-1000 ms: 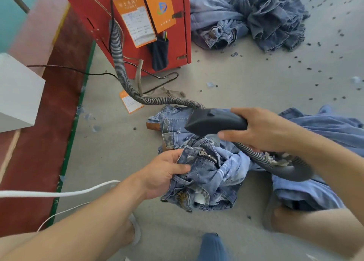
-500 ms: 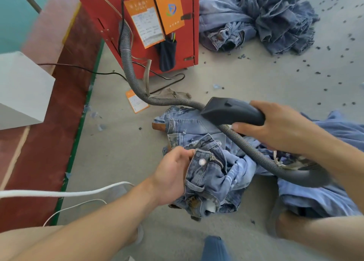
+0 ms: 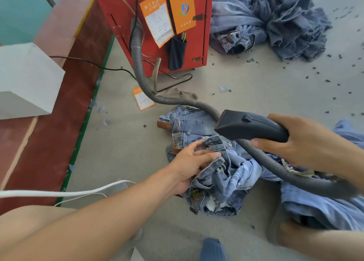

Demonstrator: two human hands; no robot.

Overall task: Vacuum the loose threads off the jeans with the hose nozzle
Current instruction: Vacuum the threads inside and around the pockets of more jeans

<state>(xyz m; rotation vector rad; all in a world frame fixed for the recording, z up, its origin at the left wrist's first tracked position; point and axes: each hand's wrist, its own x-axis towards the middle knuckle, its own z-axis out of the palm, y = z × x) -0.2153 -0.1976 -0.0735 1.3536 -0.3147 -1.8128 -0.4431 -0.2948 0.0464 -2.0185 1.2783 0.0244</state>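
Observation:
A crumpled pair of blue jeans (image 3: pixel 222 178) lies bunched on the grey floor in front of me. My left hand (image 3: pixel 191 166) grips the denim near the waistband, fingers curled into the folds. My right hand (image 3: pixel 303 142) holds the black hose nozzle (image 3: pixel 250 127) just above the jeans, its mouth pointing left. A ribbed grey hose (image 3: pixel 137 63) runs from the red vacuum cabinet (image 3: pixel 199 49) down across the floor, behind the nozzle and over the jeans to the right.
A heap of denim (image 3: pixel 271 20) lies at the back right, more blue cloth (image 3: pixel 319 205) at my right knee. Dark thread bits (image 3: pixel 338 83) dot the floor. A white box (image 3: pixel 25 79) sits left on a red strip; a white cable (image 3: pixel 59 191) crosses my left arm.
My left hand has shifted its grip on the jeans, turning the waistband so the button and zipper are out of sight. The nozzle stays above the jeans in my right hand.

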